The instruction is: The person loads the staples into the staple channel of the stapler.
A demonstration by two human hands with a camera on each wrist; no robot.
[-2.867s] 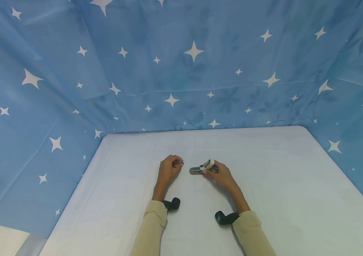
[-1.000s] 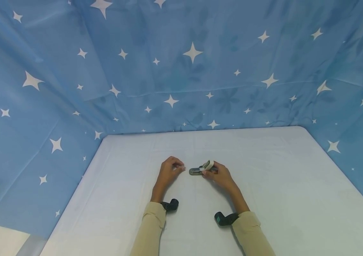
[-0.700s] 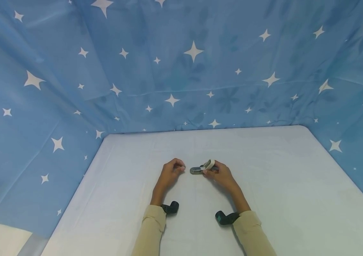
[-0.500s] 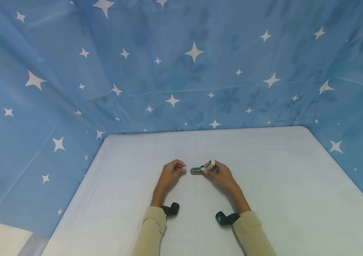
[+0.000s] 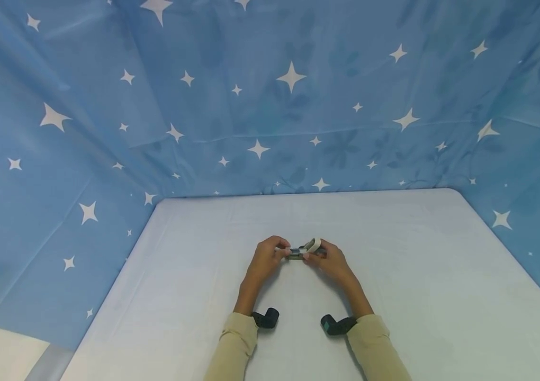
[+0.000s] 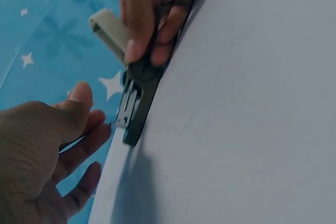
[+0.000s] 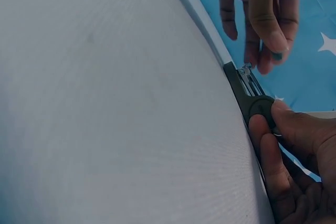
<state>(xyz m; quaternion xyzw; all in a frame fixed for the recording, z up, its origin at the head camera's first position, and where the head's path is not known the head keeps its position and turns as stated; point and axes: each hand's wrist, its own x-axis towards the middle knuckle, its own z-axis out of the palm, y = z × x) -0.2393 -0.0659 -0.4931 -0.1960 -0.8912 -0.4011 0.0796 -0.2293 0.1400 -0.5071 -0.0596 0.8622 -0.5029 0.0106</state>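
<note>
A dark green stapler (image 5: pixel 295 257) with a pale cover (image 6: pixel 111 31) swung up lies low over the white table. My right hand (image 5: pixel 329 260) grips it round the hinge end, thumb and fingers on either side. Its metal staple magazine (image 6: pixel 127 106) is exposed and points toward my left hand (image 5: pixel 268 258). In the head view the left fingertips overlap the magazine's free end. A small dark piece (image 7: pixel 277 55) shows between the left thumb and fingers in the right wrist view; its kind is too small to make out. The other left fingers are loosely bent.
The white table (image 5: pixel 194 286) runs out on all sides of the hands. A blue curtain (image 5: pixel 232 116) with white stars hangs behind its far edge and along both sides. Each wrist carries a black camera (image 5: pixel 266 318).
My left hand has moved right, from beside the stapler to its magazine end. The right hand and the stapler stay almost where they were, the cover still raised.
</note>
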